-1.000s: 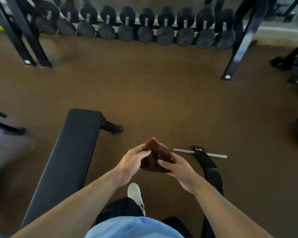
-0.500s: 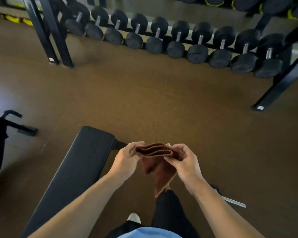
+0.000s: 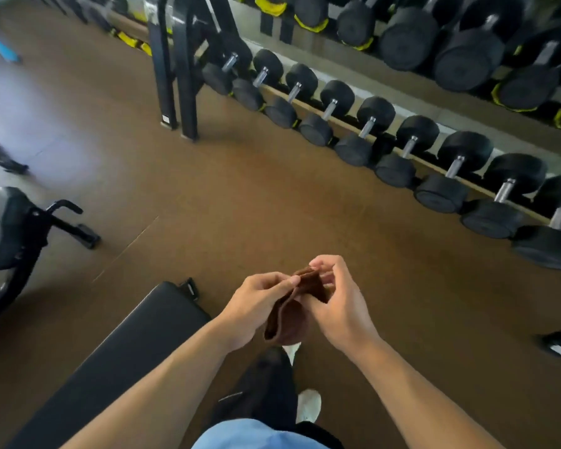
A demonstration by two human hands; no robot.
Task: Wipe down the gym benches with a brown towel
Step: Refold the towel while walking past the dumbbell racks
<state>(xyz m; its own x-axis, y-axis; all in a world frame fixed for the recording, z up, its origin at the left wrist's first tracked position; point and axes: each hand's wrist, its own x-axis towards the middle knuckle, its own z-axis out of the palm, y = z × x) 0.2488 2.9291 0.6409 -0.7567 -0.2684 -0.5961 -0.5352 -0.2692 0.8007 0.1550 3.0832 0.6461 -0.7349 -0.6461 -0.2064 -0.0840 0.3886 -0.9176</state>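
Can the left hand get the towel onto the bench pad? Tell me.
Probably yes. The left hand pinches the towel with the right hand, and the bench lies just below-left with nothing between them.

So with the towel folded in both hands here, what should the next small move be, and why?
Probably lower the folded brown cloth towel onto the near end of the black padded bench at lower left. Both the left hand and the right hand hold it in the air, off the pad, so no wiping is under way yet.
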